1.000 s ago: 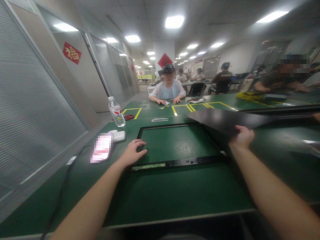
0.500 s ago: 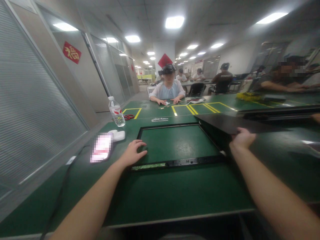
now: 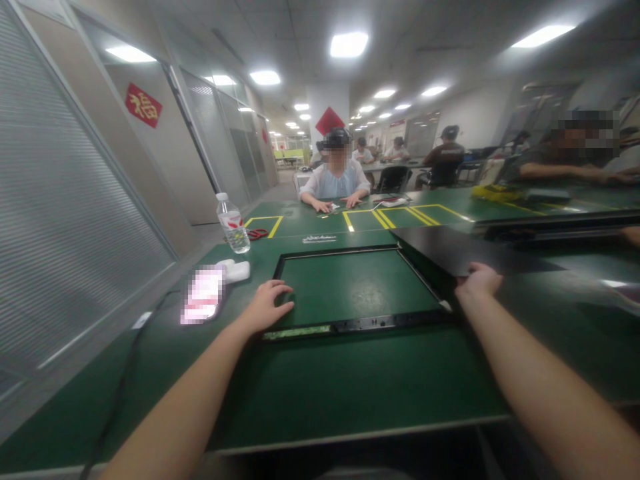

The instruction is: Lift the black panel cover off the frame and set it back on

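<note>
A thin black rectangular frame (image 3: pixel 385 323) lies flat on the green table (image 3: pixel 370 393), with a green strip at the left of its near bar. My left hand (image 3: pixel 269 305) rests over the frame's left side, fingers apart; whether it presses on the bar I cannot tell. Beyond the frame's right side, my right hand (image 3: pixel 481 280) is closed on the near edge of a dark flat panel (image 3: pixel 450 248). That panel is tilted, its left corner close to the frame's far right corner. The fingers under the panel are hidden.
Left of the frame are a lit phone (image 3: pixel 203 295), a white case (image 3: pixel 237 271), a water bottle (image 3: pixel 233 223) and red-handled scissors (image 3: pixel 259 234). A black cable (image 3: pixel 123 383) runs down the left. Another dark item (image 3: pixel 560 227) lies right. A person (image 3: pixel 336 180) sits opposite.
My right hand has shifted slightly left and the panel's near edge with it, the panel tilting a little differently. My left hand and the frame have stayed in place.
</note>
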{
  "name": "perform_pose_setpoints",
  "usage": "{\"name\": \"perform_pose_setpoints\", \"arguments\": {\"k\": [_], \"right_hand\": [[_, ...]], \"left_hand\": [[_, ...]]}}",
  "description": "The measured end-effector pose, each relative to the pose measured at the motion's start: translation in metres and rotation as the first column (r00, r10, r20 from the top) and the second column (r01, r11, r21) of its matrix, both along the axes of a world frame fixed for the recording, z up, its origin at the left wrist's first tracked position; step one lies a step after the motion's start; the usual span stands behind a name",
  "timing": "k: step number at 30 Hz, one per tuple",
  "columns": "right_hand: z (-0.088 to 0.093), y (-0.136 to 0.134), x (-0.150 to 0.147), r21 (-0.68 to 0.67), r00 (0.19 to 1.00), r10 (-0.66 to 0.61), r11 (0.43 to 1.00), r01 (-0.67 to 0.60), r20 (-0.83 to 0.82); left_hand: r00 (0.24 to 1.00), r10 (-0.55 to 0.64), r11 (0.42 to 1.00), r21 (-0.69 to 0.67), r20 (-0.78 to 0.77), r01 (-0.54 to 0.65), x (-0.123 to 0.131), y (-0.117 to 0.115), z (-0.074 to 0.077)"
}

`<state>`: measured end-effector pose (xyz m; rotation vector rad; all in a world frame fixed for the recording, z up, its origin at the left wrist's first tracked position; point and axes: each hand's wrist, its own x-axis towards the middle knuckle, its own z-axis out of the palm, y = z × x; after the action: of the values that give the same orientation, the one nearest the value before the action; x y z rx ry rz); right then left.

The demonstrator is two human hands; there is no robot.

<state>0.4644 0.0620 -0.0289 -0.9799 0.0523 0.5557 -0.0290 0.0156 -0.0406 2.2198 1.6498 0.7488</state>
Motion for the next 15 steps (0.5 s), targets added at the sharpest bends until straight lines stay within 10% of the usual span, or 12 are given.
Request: {"name": "perform_pose_setpoints", "arguments": {"k": [15], "right_hand": [[-0.0112, 0.0019, 0.0055, -0.048, 1.0, 0.003, 0.999, -0.003, -0.005]], "left_hand": [[0.999, -0.012, 1.0, 0.01, -0.037, 0.013, 0.001, 0.0008, -0.0019]]}}
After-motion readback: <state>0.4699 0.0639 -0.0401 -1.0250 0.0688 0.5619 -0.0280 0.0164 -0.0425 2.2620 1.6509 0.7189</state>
